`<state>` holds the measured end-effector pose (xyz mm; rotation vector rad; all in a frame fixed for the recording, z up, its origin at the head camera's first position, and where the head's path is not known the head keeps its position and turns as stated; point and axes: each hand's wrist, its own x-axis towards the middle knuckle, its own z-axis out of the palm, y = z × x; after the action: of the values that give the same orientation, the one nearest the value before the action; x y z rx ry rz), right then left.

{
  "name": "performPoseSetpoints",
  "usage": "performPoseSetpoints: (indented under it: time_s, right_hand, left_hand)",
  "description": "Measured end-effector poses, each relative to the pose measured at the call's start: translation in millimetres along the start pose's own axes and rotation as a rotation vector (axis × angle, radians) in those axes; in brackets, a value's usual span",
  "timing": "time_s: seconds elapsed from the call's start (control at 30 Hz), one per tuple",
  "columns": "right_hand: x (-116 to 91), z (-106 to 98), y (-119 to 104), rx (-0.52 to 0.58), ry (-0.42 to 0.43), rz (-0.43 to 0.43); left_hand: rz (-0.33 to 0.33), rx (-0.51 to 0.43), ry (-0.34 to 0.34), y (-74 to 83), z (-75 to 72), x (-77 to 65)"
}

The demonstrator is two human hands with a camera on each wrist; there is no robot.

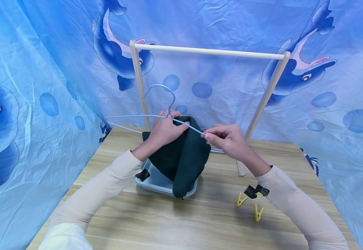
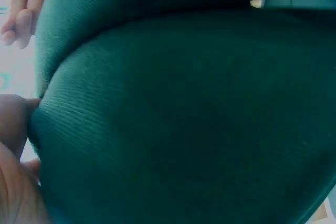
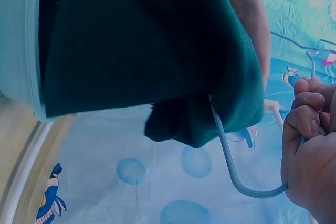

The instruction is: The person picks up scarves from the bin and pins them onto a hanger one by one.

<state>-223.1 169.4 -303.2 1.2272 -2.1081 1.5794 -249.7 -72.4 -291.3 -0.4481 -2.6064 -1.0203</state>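
Head view: cloth is gripped by the left hand beside a hanger, which is pinched near one end by the right hand; a tub below is partly hidden by the cloth, with two clips on the table and a rack behind.

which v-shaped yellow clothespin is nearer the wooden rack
The V-shaped yellow clothespin on the left; the other clothespin lies farther right, farther from the pale wooden rack.

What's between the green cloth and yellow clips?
Head view: a corner of the tub, then bare table, between cloth and clips.
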Motion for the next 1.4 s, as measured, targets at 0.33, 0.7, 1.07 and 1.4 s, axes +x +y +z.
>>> performPoseSetpoints:
  time_s: [0.33,0.7,1.07,1.4]
  right_hand:
    - [6,-9,6,0.043,0.066,0.054]
    - [8,-10,5,0.019,0.069,0.071]
    - [6,-12,4,0.003,0.068,0.045]
    - [5,-12,-1,-0.024,0.086,0.067]
  left_hand:
    - [0.122,0.125,-0.1,-6.5,10.2,2.0]
    - [0.109,0.113,-0.18,-13.3,5.8,-10.5]
    - [0.145,0.206,-0.144,-17.3,-17.7,-40.0]
    - [0.269,0.374,-0.129,-31.4,-27.5,-69.9]
